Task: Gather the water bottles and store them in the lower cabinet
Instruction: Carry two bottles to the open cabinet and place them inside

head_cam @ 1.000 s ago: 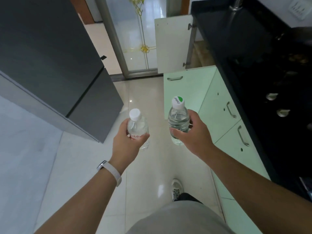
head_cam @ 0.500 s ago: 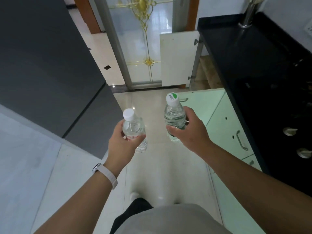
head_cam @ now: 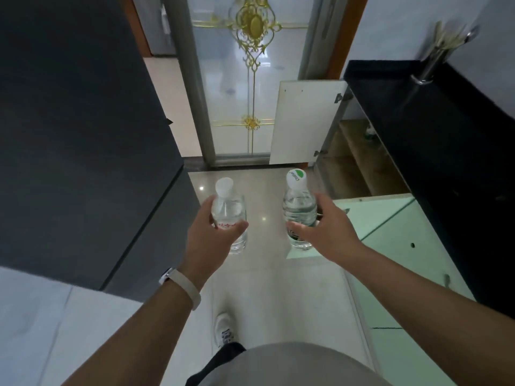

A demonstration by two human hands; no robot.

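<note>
Left hand [head_cam: 207, 240] wraps white-cap bottle [head_cam: 229, 207] mid-body; right hand [head_cam: 327, 232] wraps green-cap bottle [head_cam: 299, 211] likewise. Caps above fingers. Probably light, thin-walled, slick (grip waist, don't squeeze). Open cabinet [head_cam: 351, 165] beyond right fingertips.

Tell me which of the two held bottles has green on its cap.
The right-hand bottle: its white cap carries a green patch. The left-hand bottle has a plain white cap and red label print.

Small lettering is noted on the green-and-white cap [head_cam: 296, 178] of the right bottle [head_cam: 299, 211]; it is read tentatively as "Cestbon". Red print [head_cam: 225, 226] on the left bottle [head_cam: 230, 211] is blurred and could not be read.
</note>
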